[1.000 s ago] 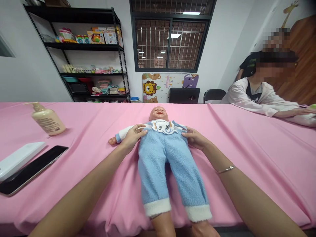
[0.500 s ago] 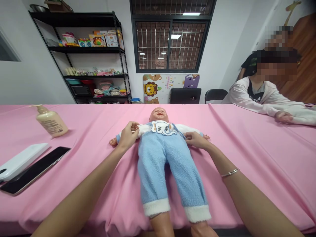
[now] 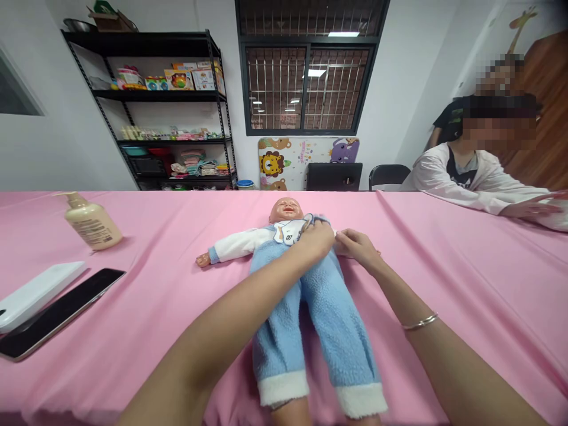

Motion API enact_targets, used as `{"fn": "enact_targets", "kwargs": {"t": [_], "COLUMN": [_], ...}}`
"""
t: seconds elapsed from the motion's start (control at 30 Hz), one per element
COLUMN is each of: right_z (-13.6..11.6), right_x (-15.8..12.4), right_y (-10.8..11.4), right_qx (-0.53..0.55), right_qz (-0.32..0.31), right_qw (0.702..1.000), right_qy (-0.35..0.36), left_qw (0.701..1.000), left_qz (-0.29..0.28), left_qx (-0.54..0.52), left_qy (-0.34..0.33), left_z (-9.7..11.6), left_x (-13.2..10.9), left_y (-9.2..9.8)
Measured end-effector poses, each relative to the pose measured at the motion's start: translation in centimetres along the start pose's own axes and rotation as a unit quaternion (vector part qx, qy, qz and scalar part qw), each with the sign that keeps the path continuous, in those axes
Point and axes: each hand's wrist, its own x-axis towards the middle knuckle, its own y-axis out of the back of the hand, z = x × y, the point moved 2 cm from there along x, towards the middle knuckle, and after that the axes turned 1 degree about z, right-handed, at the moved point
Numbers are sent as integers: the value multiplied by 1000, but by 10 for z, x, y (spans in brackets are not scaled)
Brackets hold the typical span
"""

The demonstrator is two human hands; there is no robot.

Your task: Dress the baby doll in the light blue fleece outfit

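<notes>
A baby doll (image 3: 286,210) lies on its back, its head away from me and its legs toward me. It wears fluffy light-blue overalls (image 3: 319,313) with an elephant bib (image 3: 286,232) and a white sleeve (image 3: 239,244). My left hand (image 3: 317,238) reaches across the chest, fingers curled on the overalls' strap and bib edge at the doll's right-hand side as I see it. Beside it my right hand (image 3: 357,245) pinches clothing at that side, near the sleeve. My hands hide most of that sleeve and part of the elephant.
On the pink cloth (image 3: 168,307) at left stand a pump bottle (image 3: 93,225), a white device (image 3: 39,293) and a black phone (image 3: 62,310). A seated person (image 3: 479,171) rests their arms on the table at right, another person behind. A stocked shelf (image 3: 151,94) stands at the back.
My left hand has left the doll's sleeve on the left and crossed over the chest to the right strap. My right hand stays near the same side. The seated person's hand has moved rightward.
</notes>
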Motion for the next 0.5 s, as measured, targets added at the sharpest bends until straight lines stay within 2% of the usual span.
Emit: {"fn": "enact_targets", "kwargs": {"t": [0.07,0.1,0.17,0.23,0.3,0.4,0.47,0.5], "right_z": [8,13,25,31,29,12,-2,-9], "right_x": [0,0,-2,-4,-5,-4,-4,-5], "right_y": [13,18,27,31,32,32,32,31], "right_qx": [-219,-297,-371,-381,-392,-380,-284,-204], "right_qz": [52,51,20,4,36,178,272,288], "right_qw": [974,953,928,923,919,907,916,931], "right_qy": [40,31,-22,-48,-30,35,79,93], "left_qw": [997,993,988,985,986,987,986,985], "left_qz": [68,95,133,147,146,140,143,147], "left_qx": [40,58,75,74,71,72,81,90], "left_qy": [22,29,37,45,42,31,24,21], "left_z": [-6,-9,-15,-20,-21,-18,-14,-13], "left_x": [-4,-8,-19,-29,-35,-39,-40,-40], "left_y": [5,8,11,12,10,8,6,6]}}
